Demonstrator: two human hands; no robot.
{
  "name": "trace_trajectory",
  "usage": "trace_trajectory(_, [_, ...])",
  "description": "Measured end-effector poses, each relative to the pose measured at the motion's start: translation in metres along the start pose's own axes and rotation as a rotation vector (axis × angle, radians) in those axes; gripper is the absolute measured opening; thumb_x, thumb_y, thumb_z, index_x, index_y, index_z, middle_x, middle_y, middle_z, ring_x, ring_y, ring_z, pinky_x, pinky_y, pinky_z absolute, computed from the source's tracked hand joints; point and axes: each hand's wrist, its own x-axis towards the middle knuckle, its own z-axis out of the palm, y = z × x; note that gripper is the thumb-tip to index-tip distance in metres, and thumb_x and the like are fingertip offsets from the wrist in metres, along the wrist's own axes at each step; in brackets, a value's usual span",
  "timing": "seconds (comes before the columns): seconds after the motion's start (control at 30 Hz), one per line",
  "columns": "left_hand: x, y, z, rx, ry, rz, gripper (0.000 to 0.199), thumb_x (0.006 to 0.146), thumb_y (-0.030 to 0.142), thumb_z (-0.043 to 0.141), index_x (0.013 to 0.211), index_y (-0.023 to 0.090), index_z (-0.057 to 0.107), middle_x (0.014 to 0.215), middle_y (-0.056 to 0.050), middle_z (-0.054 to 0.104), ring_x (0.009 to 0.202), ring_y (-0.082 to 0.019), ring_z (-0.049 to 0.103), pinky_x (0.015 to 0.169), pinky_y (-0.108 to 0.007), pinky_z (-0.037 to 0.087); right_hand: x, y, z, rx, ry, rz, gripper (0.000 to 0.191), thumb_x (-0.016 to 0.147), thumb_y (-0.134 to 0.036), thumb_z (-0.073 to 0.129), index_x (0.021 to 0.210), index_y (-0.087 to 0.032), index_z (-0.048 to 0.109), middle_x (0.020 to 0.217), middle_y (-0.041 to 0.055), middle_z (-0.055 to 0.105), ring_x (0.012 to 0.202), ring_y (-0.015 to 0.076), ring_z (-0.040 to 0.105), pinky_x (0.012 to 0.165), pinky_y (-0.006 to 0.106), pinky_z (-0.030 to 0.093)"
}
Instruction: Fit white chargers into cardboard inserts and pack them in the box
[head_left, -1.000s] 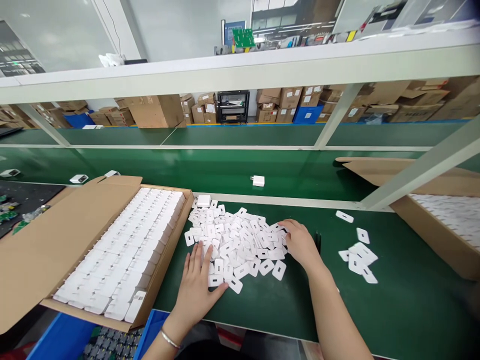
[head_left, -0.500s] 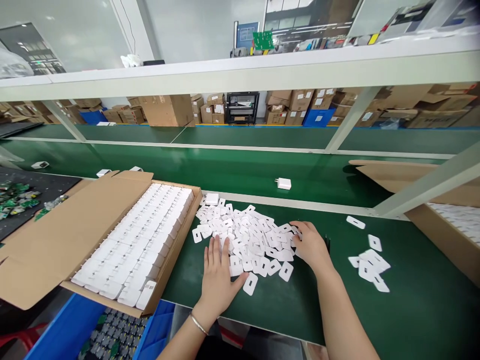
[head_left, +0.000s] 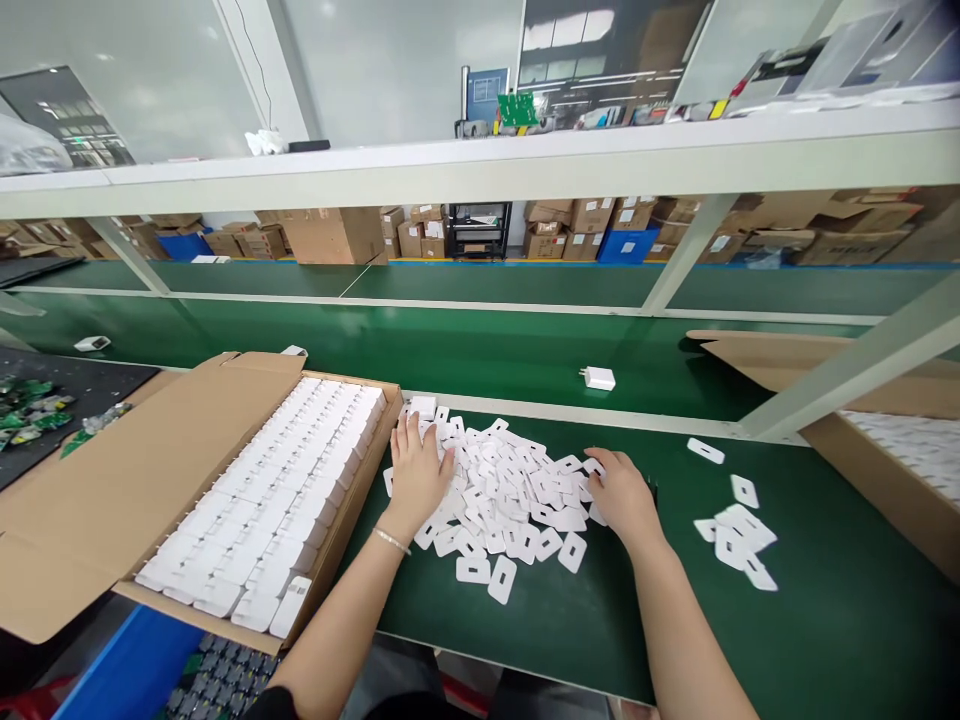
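Note:
A spread pile of thin white plastic plates (head_left: 502, 485), many with a slot cut in them, lies on the green work surface. My left hand (head_left: 418, 472) rests on the pile's left side, open, fingers apart and pointing away from me. At the pile's right edge is my right hand (head_left: 624, 497), its fingers bent and its thumb and index finger apart around a white plate (head_left: 595, 467) that they touch. Two plates, a sideways one (head_left: 472, 570) and a tilted one (head_left: 502, 580), lie at the near edge of the pile.
An open carton (head_left: 341, 530) of white charger housings stands left; another carton (head_left: 870, 470) is at right. Several loose plates (head_left: 742, 530) lie right of my arm. Beyond a pale rail, a white plug charger (head_left: 599, 378) sits on a green belt. A shelf beam crosses above.
My left hand has slid away from me and leftward over the pile; a plate now lies sideways at the near edge. My right hand stays put. The plug charger has moved right.

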Motion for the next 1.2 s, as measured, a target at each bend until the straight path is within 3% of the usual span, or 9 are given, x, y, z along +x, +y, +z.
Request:
trace_trajectory(0.13, [0.034, -0.012, 0.020, -0.093, 0.062, -0.040, 0.033, 0.095, 0.020, 0.050, 0.126, 0.016, 0.061, 0.131, -0.018, 0.062, 0.135, -0.036, 0.052, 0.114, -0.058, 0.041, 0.000, 0.006, 0.003, -0.026, 0.034, 0.019, 0.044, 0.090, -0.025, 0.048, 0.130, -0.016, 0.064, 0.124, 0.0148, 0.065, 0.106, 0.0303, 0.065, 0.086, 0.041, 0.054])
trace_trajectory(0.33, [0.031, -0.031, 0.028, -0.167, 0.084, -0.082, 0.026, 0.091, 0.013, 0.050, 0.112, 0.019, 0.066, 0.111, -0.012, 0.069, 0.108, -0.030, 0.065, 0.095, -0.048, 0.054, 0.003, 0.022, 0.012, -0.114, 0.017, 0.109, 0.046, 0.094, -0.040, 0.047, 0.129, -0.016, 0.064, 0.118, 0.0157, 0.064, 0.100, 0.0323, 0.068, 0.076, 0.041, 0.056])
trace_trajectory(0.47, [0.029, -0.033, 0.029, -0.192, 0.065, -0.063, 0.026, 0.091, 0.012, 0.051, 0.111, 0.018, 0.066, 0.111, -0.012, 0.069, 0.107, -0.029, 0.065, 0.096, -0.048, 0.053, 0.004, 0.029, 0.019, -0.119, -0.005, 0.087, 0.043, 0.096, -0.038, 0.042, 0.126, -0.018, 0.065, 0.111, 0.0137, 0.064, 0.092, 0.0298, 0.069, 0.075, 0.040, 0.055])
trace_trajectory(0.63, [0.031, -0.026, 0.032, -0.226, 0.029, -0.045, 0.026, 0.091, 0.009, 0.050, 0.110, 0.018, 0.067, 0.110, -0.011, 0.070, 0.109, -0.028, 0.065, 0.098, -0.048, 0.052, 0.004, 0.029, 0.024, -0.098, 0.039, 0.060, 0.045, 0.096, -0.038, 0.039, 0.126, -0.017, 0.065, 0.109, 0.0153, 0.064, 0.100, 0.0332, 0.067, 0.077, 0.043, 0.055])
trace_trajectory(0.8, [0.031, -0.027, 0.031, -0.255, 0.009, -0.059, 0.026, 0.092, 0.009, 0.049, 0.107, 0.017, 0.068, 0.110, -0.012, 0.070, 0.108, -0.028, 0.064, 0.098, -0.047, 0.052, 0.004, 0.028, 0.020, -0.081, 0.039, 0.219, 0.048, 0.089, -0.058, 0.050, 0.114, -0.020, 0.066, 0.106, 0.0141, 0.067, 0.093, 0.0340, 0.068, 0.064, 0.041, 0.054])
trace_trajectory(1.03, [0.030, -0.028, 0.031, -0.275, 0.012, -0.077, 0.026, 0.089, 0.008, 0.052, 0.104, 0.019, 0.070, 0.108, -0.010, 0.071, 0.108, -0.027, 0.065, 0.098, -0.046, 0.052, 0.005, 0.023, 0.010, -0.026, 0.014, 0.250, 0.034, 0.091, -0.045, 0.042, 0.094, -0.021, 0.066, 0.103, 0.0131, 0.069, 0.083, 0.0271, 0.067, 0.057, 0.035, 0.047])
trace_trajectory(1.2, [0.030, -0.027, 0.032, -0.290, 0.023, -0.078, 0.027, 0.089, 0.008, 0.052, 0.105, 0.020, 0.070, 0.108, -0.009, 0.071, 0.108, -0.027, 0.066, 0.098, -0.045, 0.052, 0.006, 0.016, 0.007, -0.003, -0.013, 0.298, 0.043, 0.088, -0.061, 0.047, 0.095, -0.022, 0.064, 0.103, 0.0125, 0.068, 0.086, 0.0292, 0.067, 0.056, 0.035, 0.047])
